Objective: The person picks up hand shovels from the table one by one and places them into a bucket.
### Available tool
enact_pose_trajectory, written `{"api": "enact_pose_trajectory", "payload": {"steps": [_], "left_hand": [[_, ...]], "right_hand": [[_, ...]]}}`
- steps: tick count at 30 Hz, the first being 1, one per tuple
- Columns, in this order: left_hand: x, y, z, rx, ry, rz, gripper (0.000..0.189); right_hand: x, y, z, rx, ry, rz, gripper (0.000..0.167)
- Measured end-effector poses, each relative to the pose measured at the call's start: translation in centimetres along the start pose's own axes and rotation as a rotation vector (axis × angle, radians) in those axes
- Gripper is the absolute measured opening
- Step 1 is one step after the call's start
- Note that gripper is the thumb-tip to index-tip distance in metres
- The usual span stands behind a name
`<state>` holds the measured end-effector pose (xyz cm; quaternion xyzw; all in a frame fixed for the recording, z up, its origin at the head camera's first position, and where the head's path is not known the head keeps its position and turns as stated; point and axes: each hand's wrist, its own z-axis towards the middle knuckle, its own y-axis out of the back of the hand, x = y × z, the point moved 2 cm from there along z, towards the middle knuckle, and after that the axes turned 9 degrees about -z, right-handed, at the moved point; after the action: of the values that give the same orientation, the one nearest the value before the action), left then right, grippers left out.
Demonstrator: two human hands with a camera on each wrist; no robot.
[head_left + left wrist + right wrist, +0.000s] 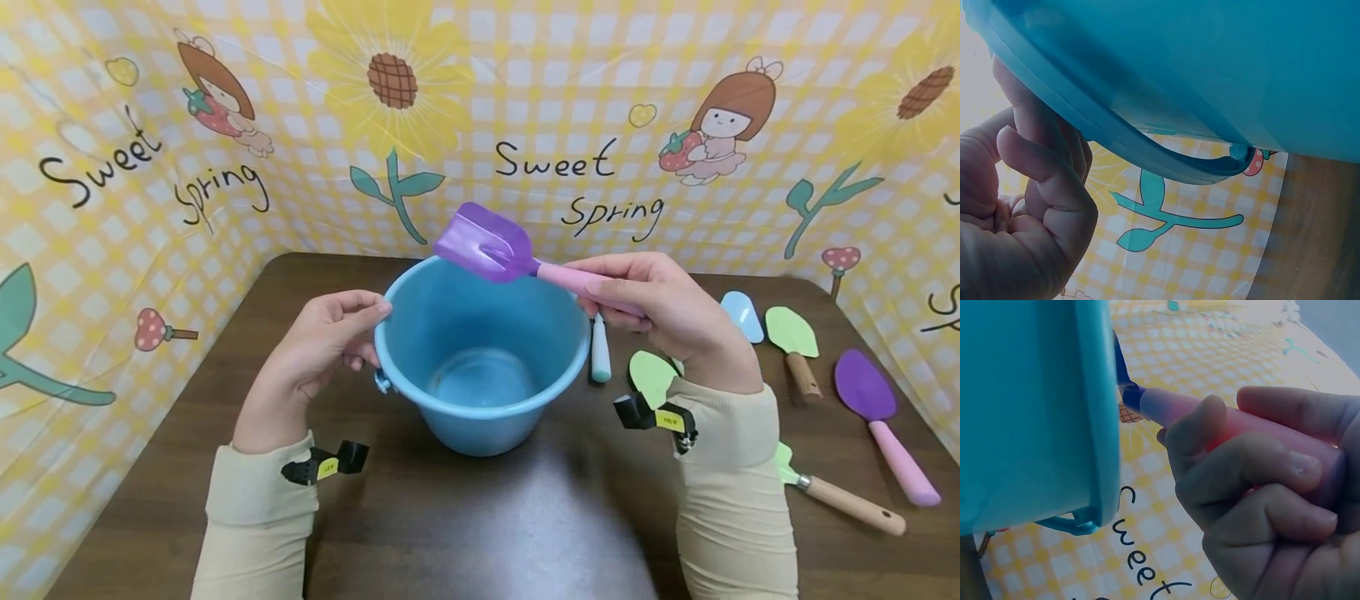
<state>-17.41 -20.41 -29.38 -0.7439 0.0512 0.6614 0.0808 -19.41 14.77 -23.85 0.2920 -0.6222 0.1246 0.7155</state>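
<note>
"Shovel (483,243), see-through purple with a square-ended blade and pink handle: where is it?"

"In the air above the round light-blue plastic bucket (483,429), crossing its far rim in the head view, blade to the left and tilted up at the tip."

"And the right hand (648,292)?"

"Clamped on the pink handle, thumb and fingers curled round it. The neck and whole blade stand out to the left, clear of the fingertips."

"What of the left hand (322,337)?"

"Thumb and forefinger pinch the bucket's rim on its left side. The bucket stands upright on the dark brown wooden desk (465,525), between its left and right edges."

"What else?"

"A pale teal tapered handle (601,354) just right of the bucket, then a light-green pointed blade (651,377), partly covered. Toward the far right corner, a light-blue rounded blade (742,315) and a light-green spade (791,332) with a wooden handle. By the right edge, a purple oval-bladed trowel (866,385) with a pink handle; near it, a wooden-handled light-green tool (855,503), partly hidden by the beige right sleeve (731,492)."
</note>
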Motion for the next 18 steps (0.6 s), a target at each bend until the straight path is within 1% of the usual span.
{"api": "enact_pose_trajectory", "payload": {"steps": [5,9,15,18], "left_hand": [[0.0,0.0,0.1,-0.002,0.001,0.002,0.029],[0.1,0.0,0.1,-0.002,0.004,0.005,0.029],[0.0,0.0,0.1,-0.004,0.008,-0.002,0.029],[0.0,0.1,0.0,-0.006,0.007,-0.009,0.029]], "right_hand": [[1.1,0.4,0.9,0.027,-0.041,-0.169,0.034],[1.8,0.4,1.7,0.065,-0.079,-0.245,0.033],[3.2,0.3,2.8,0.107,-0.164,-0.373,0.031],[3.7,0.4,3.7,0.136,-0.177,-0.417,0.029]]}}
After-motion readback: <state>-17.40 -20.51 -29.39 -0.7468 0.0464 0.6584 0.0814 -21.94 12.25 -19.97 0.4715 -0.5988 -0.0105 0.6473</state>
